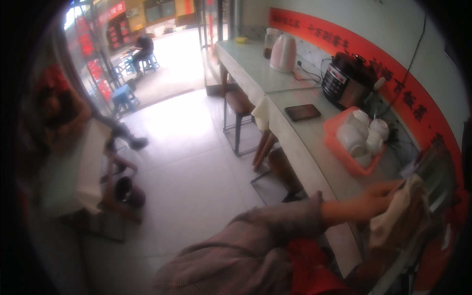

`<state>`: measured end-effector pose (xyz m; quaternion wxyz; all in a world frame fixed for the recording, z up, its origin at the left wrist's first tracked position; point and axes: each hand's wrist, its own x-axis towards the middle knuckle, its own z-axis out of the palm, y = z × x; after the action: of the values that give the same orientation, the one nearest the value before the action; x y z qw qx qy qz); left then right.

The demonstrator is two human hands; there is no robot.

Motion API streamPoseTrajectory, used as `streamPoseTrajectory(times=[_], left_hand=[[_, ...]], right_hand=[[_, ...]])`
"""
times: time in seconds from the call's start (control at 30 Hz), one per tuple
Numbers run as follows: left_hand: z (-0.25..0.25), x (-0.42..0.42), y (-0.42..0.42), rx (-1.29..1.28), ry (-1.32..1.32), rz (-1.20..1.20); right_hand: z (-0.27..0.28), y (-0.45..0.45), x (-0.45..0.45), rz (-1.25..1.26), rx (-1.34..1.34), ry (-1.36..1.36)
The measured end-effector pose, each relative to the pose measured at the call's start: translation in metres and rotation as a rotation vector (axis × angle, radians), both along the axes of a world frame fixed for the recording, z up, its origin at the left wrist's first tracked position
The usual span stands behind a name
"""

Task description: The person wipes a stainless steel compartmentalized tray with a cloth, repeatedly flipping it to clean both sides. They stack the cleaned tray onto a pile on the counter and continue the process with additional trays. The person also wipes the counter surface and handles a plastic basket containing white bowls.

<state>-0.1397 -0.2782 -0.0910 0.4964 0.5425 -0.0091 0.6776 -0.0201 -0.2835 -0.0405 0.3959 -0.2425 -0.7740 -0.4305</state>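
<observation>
My left hand point(381, 197) reaches in from a plaid sleeve at the lower right, its fingers on a beige cloth point(400, 212) bunched over the table's near end. Behind the cloth, my right hand point(416, 221) is dim, blurred and partly covered, so its fingers cannot be made out. Just beyond both hands is a blurred, shiny grey, see-through thing point(438, 180). A coral plastic basket point(333, 147) of white bowls point(352, 136) stands on the table point(309, 138), farther along from my left hand.
Along the table are a dark phone point(302, 112), an electric pressure cooker point(344, 81), a pink kettle point(283, 53) and a glass jug point(270, 42). Stools point(239, 103) stand under its edge. At left, a person point(62, 107) sits by another table point(70, 173) near a bin point(129, 191).
</observation>
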Motion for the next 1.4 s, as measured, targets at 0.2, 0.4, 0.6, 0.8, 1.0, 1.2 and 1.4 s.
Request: streamPoseTrajectory(times=[0.2, 0.4, 0.6, 0.8, 1.0, 1.2, 1.4], left_hand=[[-0.038, -0.045, -0.005, -0.373, -0.071, 0.250], [-0.013, -0.045, -0.002, -0.461, -0.250, -0.053], [-0.020, -0.057, -0.005, -0.498, -0.174, 0.062], [-0.033, -0.052, 0.003, -0.521, -0.202, 0.046], [-0.031, -0.031, -0.001, -0.539, 0.067, 0.188], [-0.031, -0.038, -0.006, -0.468, -0.051, 0.145], [-0.024, -0.045, -0.002, -0.518, -0.142, 0.027]], right_hand=[[-0.042, -0.005, -0.008, 0.249, -0.391, -0.082], [-0.059, 0.015, 0.031, 0.437, -0.356, -0.108], [-0.039, 0.080, 0.124, 0.110, -0.330, 0.102], [0.006, 0.109, 0.121, 0.429, -0.506, 0.645], [-0.014, 0.057, 0.012, 0.415, -0.452, -0.120], [0.029, 0.106, 0.032, 0.305, -0.398, 0.003], [0.002, 0.143, 0.110, 0.293, -0.749, 0.460]])
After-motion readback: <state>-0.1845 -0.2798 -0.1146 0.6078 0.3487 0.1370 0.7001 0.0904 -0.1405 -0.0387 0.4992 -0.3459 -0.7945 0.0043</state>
